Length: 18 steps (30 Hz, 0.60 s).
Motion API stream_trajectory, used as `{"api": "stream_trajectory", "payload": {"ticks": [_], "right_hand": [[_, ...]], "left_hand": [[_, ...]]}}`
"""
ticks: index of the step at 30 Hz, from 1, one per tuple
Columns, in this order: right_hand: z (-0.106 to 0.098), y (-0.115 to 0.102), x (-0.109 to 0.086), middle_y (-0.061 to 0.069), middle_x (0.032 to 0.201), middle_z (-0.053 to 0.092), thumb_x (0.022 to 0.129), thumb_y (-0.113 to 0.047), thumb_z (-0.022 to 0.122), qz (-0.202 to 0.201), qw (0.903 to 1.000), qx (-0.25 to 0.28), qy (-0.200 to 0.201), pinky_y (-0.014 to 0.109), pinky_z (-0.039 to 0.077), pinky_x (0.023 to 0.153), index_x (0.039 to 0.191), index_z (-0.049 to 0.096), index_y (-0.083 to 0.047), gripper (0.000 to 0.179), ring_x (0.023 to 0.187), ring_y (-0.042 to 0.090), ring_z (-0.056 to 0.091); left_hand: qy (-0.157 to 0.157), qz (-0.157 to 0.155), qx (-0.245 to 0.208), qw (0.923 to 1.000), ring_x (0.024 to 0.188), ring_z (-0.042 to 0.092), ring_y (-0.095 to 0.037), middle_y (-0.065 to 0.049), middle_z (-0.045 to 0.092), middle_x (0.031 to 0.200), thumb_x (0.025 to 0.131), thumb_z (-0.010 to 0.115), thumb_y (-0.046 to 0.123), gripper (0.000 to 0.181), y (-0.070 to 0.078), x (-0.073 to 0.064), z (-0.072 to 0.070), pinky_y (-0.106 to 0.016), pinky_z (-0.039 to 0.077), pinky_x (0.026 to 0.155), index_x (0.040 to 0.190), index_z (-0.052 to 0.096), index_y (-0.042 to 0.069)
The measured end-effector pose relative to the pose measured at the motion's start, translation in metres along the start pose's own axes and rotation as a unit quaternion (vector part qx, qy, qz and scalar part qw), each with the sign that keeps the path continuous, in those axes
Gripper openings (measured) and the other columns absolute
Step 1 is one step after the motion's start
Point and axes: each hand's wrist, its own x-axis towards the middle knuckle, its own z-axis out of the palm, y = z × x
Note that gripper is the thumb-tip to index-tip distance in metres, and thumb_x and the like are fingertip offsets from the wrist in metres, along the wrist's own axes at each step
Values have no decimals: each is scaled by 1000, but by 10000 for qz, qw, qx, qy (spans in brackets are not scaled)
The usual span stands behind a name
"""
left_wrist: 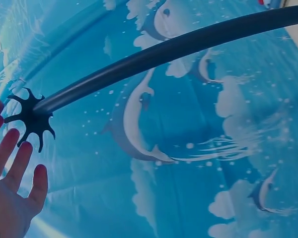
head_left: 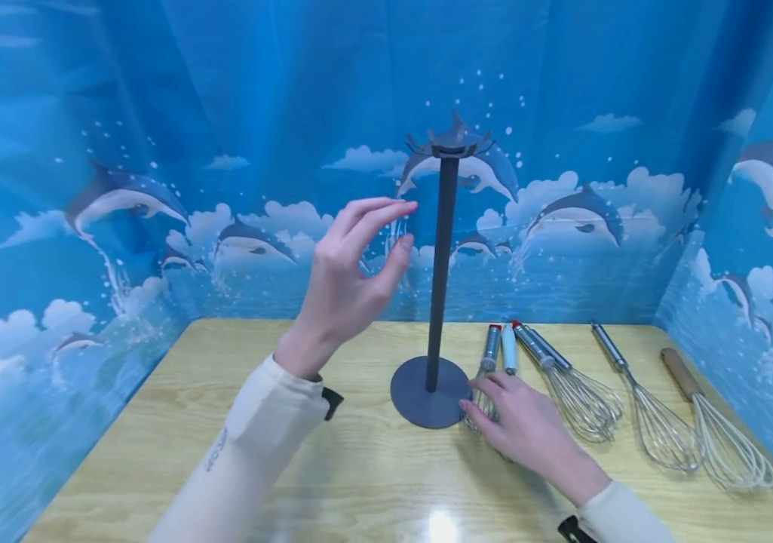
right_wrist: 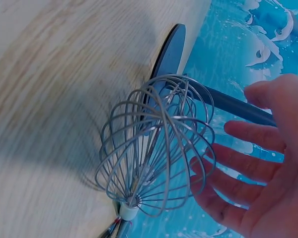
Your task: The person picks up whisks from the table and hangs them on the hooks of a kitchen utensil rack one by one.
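Note:
A dark upright stand [head_left: 445,249] with a round base [head_left: 416,400] and a ring of curved hooks [head_left: 450,145] at its top stands on the table. My left hand [head_left: 352,275] is raised to the left of the pole, fingers gently bent and thumb apart, holding nothing. In the left wrist view its fingertips overlap the hook ring [left_wrist: 34,119]. Low beside the base, my right hand [head_left: 525,426] hovers over two whisks, one with a light blue handle [head_left: 509,348], the other with a metal handle [head_left: 491,347]. The right wrist view shows its fingers [right_wrist: 253,136] loosely spread at the whisk's wires.
Further right on the wooden table [head_left: 176,422] lie more whisks: two side by side with metal handles [head_left: 534,345], one with a dark grey handle [head_left: 608,343], one with a wooden handle [head_left: 679,373]. A blue dolphin-print curtain [head_left: 291,113] encloses the back and sides.

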Motion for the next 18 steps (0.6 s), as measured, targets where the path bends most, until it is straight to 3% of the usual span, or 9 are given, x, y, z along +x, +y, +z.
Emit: {"api": "stream_trajectory", "payload": {"ticks": [4, 7, 14, 18], "right_hand": [[2, -2, 3, 10, 106, 75, 90, -36, 77, 232, 9996, 73, -112, 32, 56, 58, 113, 76, -10, 35, 82, 21, 71], [0, -4, 5, 14, 109, 75, 88, -38, 78, 425, 9986, 75, -297, 33, 57, 58, 115, 75, -9, 39, 82, 24, 71], [-3, -8, 4, 18, 119, 70, 87, -53, 75, 803, 9885, -422, -1206, 50, 58, 68, 128, 70, -11, 59, 89, 32, 71], [-2, -10, 1, 15, 119, 69, 85, -59, 74, 927, 9845, -671, -1329, 64, 52, 81, 129, 69, -14, 63, 94, 32, 70]], "left_hand": [[173, 23, 107, 9998, 124, 60, -28, -18, 65, 129, 98, 66, 13, 34, -1, 15, 2, -37, 48, 108, 130, 67, 1], [256, -126, 70, 9996, 127, 57, -26, -18, 62, 134, 100, 64, 18, 38, -2, 25, 5, -34, 46, 109, 134, 64, 2], [41, -893, -65, 9960, 141, 44, -20, -13, 49, 149, 100, 63, 29, 49, -6, 46, 15, -35, 40, 115, 145, 57, 12], [-172, -1341, -186, 9906, 146, 37, -16, -8, 44, 155, 101, 61, 34, 49, -9, 52, 21, -37, 38, 116, 147, 55, 19]]}}
